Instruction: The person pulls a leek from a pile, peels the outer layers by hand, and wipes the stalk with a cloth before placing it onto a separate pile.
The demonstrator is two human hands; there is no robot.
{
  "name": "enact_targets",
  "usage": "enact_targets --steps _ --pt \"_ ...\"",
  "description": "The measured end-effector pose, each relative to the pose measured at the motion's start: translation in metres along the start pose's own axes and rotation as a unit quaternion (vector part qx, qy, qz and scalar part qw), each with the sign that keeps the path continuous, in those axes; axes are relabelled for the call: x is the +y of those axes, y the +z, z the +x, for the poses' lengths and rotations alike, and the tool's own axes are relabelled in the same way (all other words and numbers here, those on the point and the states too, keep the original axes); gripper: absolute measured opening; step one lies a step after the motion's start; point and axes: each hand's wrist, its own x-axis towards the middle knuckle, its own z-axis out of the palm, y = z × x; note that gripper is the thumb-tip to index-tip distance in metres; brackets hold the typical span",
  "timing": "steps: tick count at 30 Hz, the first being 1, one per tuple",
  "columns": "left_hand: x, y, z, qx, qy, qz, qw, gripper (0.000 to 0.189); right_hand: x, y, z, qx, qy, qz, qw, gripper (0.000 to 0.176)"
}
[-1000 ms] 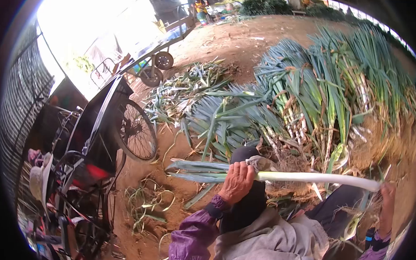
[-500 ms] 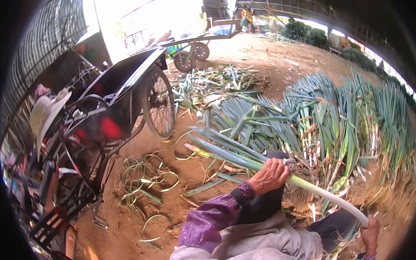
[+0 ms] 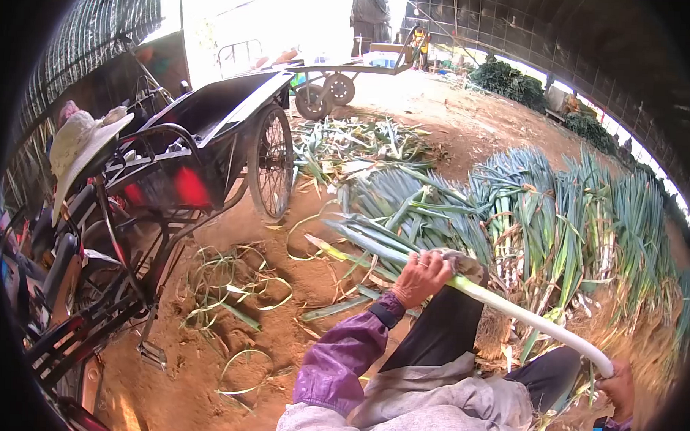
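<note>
A long leek (image 3: 531, 319) lies slanted across my knees, its white root end low at the right and its green leaves up at the left. My left hand (image 3: 422, 277) is closed round it where the leaves start, with a greyish cloth-like piece (image 3: 465, 265) beside the fingers. My right hand (image 3: 618, 388) grips the white root end near the right edge of view, fingers partly hidden. A yellowed leaf (image 3: 327, 248) sticks out by the green tops.
Bundled leeks (image 3: 520, 199) stand in a row at the right, with more lying beside them. Leaf trimmings (image 3: 362, 148) cover the soil ahead. At the left are a cart (image 3: 219, 112) with a spoked wheel and a hat (image 3: 81, 149). Strips of leaf (image 3: 236, 288) lie nearby.
My left hand has shifted left along the leek, toward its leaves. My right hand stays at the root end. The view has tilted a little.
</note>
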Motion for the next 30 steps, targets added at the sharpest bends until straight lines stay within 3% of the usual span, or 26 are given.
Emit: enact_targets --steps 3,6,10,13,14,15,16,17,19,22,23,26,27,28,29,30 --pt "-0.013 0.025 -0.012 -0.059 -0.026 0.008 0.998 0.025 -0.014 -0.012 -0.004 -0.026 0.08 0.058 0.995 0.025" --pt "-0.009 0.042 -0.012 -0.102 -0.017 -0.001 0.995 0.023 0.009 -0.008 0.002 -0.001 0.094 0.084 0.992 0.029" --pt "-0.01 0.052 -0.004 -0.07 0.007 -0.022 0.997 0.016 0.055 -0.013 0.011 0.026 0.104 0.102 0.989 0.038" --pt "-0.03 0.046 0.004 -0.065 0.03 0.096 0.993 0.011 0.055 -0.03 0.018 -0.061 0.117 0.137 0.982 0.044" --pt "-0.04 0.061 -0.003 -0.079 0.001 0.172 0.982 0.007 0.058 -0.032 0.024 -0.09 0.115 0.129 0.981 0.051" --pt "-0.067 0.078 -0.013 -0.029 0.046 0.209 0.976 0.006 0.066 -0.035 0.021 -0.074 0.117 0.105 0.985 0.045" --pt "-0.088 0.081 -0.027 -0.086 0.014 0.202 0.976 0.006 0.054 -0.03 0.015 -0.059 0.12 0.082 0.988 0.039" --pt "-0.103 0.085 -0.042 -0.149 -0.165 0.106 0.969 0.006 0.042 -0.026 0.01 -0.044 0.123 0.059 0.99 0.033" --pt "-0.113 0.042 -0.036 -0.046 -0.267 -0.103 0.957 0.008 0.04 -0.021 0.008 -0.069 0.131 0.105 0.983 0.033" --pt "-0.058 -0.01 -0.003 -0.003 -0.384 -0.112 0.917 0.015 0.056 -0.02 0.008 -0.102 0.162 0.146 0.971 0.036" --pt "-0.045 0.001 -0.01 0.047 -0.327 -0.17 0.928 0.024 0.054 -0.015 0.005 -0.099 0.183 0.196 0.958 0.036" --pt "0.058 -0.011 0.008 0.051 -0.19 -0.337 0.921 0.037 0.066 -0.002 0.006 -0.062 0.197 0.321 0.924 0.035" --pt "0.089 -0.024 0.016 -0.015 -0.136 -0.314 0.939 0.041 0.076 -0.003 0.004 -0.092 0.221 0.351 0.905 0.033" --pt "0.115 -0.027 0.024 -0.028 -0.068 -0.307 0.949 0.046 0.084 -0.004 0.002 -0.122 0.243 0.382 0.883 0.032" --pt "0.136 -0.017 0.029 0.018 0.011 -0.296 0.955 0.047 0.103 -0.007 0.004 -0.178 0.251 0.39 0.868 0.031" --pt "0.149 -0.019 0.032 -0.039 0.047 -0.296 0.953 0.046 0.115 -0.008 0.007 -0.233 0.257 0.395 0.851 0.032"
